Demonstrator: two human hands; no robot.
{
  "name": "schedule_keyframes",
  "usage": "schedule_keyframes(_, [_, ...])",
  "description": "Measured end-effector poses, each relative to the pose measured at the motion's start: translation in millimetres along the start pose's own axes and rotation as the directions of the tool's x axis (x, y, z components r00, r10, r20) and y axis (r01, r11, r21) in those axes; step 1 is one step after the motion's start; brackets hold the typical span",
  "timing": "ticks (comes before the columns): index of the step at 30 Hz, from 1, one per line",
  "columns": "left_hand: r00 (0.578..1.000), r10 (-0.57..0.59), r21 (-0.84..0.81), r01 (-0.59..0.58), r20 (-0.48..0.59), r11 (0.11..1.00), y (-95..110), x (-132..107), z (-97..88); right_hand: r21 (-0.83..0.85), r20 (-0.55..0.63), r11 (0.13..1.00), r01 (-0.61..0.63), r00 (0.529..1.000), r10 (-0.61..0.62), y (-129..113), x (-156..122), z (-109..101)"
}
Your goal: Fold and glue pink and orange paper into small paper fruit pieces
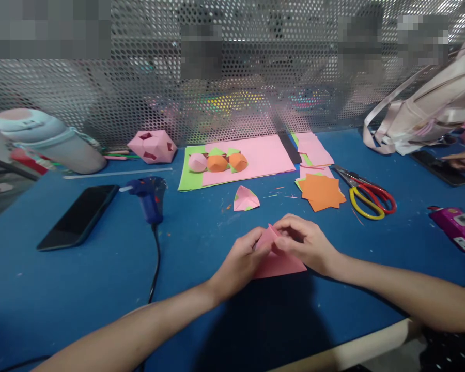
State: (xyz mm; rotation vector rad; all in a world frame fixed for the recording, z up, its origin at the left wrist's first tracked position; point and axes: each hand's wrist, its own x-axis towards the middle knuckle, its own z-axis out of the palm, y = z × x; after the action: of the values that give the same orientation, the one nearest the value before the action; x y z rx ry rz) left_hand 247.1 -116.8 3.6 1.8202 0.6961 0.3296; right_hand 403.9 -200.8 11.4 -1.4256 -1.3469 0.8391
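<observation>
Both hands are bent in around a pink, folded piece of paper (281, 267), fingers curled and nearly closed. The left hand (234, 266) pinches the paper's left side between thumb and fingers; the right hand (312, 245) has its thumb and bent fingertips together at the raised fold near the top. The fingertips of the two hands are close to each other, and some are hidden behind the paper.

The blue bench (189, 289) ends on the near side in a pale rounded edge (387, 338), which runs below the right forearm. A stretch of blue surface lies between the left hand and the blue hot glue gun (150, 199), whose black cord (157, 258) trails toward the left forearm. Beyond the hands, a small pink-and-green folded paper piece (246, 199) sits near the fingertips, with the layered orange paper squares (321, 192) farther right and the scissors with red and yellow handles (372, 199) beside them. A perforated metal panel (232, 111) bounds the far side.

The pink paper lies between the hands, its wide lower edge spreading below the fingers toward the person.
</observation>
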Motion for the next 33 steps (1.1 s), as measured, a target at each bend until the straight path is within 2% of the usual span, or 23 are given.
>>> schedule_keyframes(6, [0.998,0.061,0.003,-0.061,0.026,0.998,1.7,-1.3,2.4,-0.165,-0.037,0.984,0.071,0.996,-0.078,3.7,-1.3,2.5])
schedule_keyframes(13, [0.996,0.093,0.097,-0.093,0.003,0.991,1.7,-1.4,5.2,-0.186,-0.082,0.976,0.117,0.988,-0.134,-2.4,0.6,2.5])
schedule_keyframes(19, [0.991,0.130,0.103,-0.131,0.011,0.986,0.7,-0.7,5.4,-0.158,-0.083,0.983,0.099,0.990,-0.113,-1.5,0.8,2.5])
schedule_keyframes(27, [0.999,-0.026,0.072,0.029,-0.044,0.997,4.1,5.3,-1.0,-0.094,-0.050,0.995,0.017,0.999,-0.021,1.5,2.5,-0.9])
schedule_keyframes(33, [0.996,-0.030,-0.025,0.028,-0.081,0.999,9.3,5.0,-3.4,-0.128,-0.016,0.992,0.017,1.000,-0.019,5.1,1.2,-1.9])
